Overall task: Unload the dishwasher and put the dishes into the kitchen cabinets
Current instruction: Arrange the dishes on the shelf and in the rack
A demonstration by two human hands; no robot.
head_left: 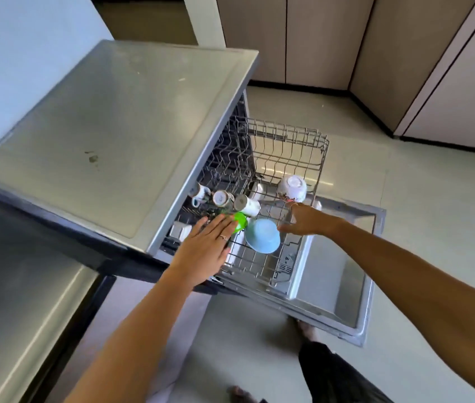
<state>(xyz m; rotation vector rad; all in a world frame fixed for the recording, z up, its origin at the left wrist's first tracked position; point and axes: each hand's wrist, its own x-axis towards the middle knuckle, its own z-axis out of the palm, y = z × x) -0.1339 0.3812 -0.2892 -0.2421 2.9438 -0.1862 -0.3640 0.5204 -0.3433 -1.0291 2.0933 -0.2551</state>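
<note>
The dishwasher point(131, 146) stands with its door point(344, 274) folded down flat and its wire rack point(288, 158) pulled out over the door. The rack holds a row of three mugs lying on their sides near the machine's opening: a patterned mug point(200, 194), a brown-rimmed mug point(221, 198) and a white mug point(247, 205). A green cup point(240, 221) sits just beside the white mug. A light blue bowl point(262, 235) rests upside down in the near part of the rack, and a white patterned bowl point(292, 188) rests upside down toward the rack's front edge. The left hand point(205, 245) extends over the near corner of the rack with fingers straight and together, grasping nothing; its fingertips point(232, 222) lie at the green cup, and contact cannot be confirmed. The right hand point(303, 221) reaches across the rack between the two bowls with fingers spread and relaxed, grasping nothing; its upper fingertips are just below the white patterned bowl. The far half of the rack carries only bare tines. Beige cabinets point(317, 39) line the far wall, and the floor point(419, 181) is pale tile. A steel table point(12, 286) adjoins the dishwasher on the left.
</note>
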